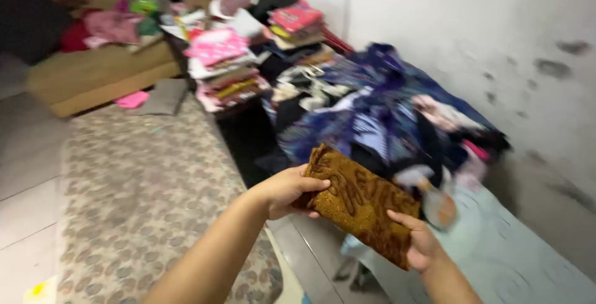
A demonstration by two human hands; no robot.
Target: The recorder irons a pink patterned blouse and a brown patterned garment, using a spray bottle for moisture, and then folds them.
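We are holding a folded brown patterned cloth (359, 203) between both hands, low in the middle of the head view, above the near edge of a pale blue sheet (515, 254).

- Left hand (287, 190): grip closed on the cloth's upper left corner, thumb lying on top, fingers tucked beneath.
- Right hand (421, 242): grip clamped on the lower right edge, thumb over the fabric, palm underneath.
- The cloth is sitting tilted, its high end toward the left hand, and looking flat and several layers thick.

Around it:
- A loose heap of dark blue clothes (385, 111) is lying just beyond the cloth, against the white wall (472, 25).
- Stacks of folded pink and red garments (223, 62) are standing further back, well apart from our hands.
- A patterned rug (143, 192) is covering the floor to the left; a tan sofa (93, 74) is showing at the far left.

Handling judgement: we are keeping both thumbs pressing down so the layers are not sliding apart, and supporting from beneath so the fold is staying square. Uneven pull between the hands would likely be opening the fold. The frame is somewhat blurred, so finer detail of the weave is not readable.
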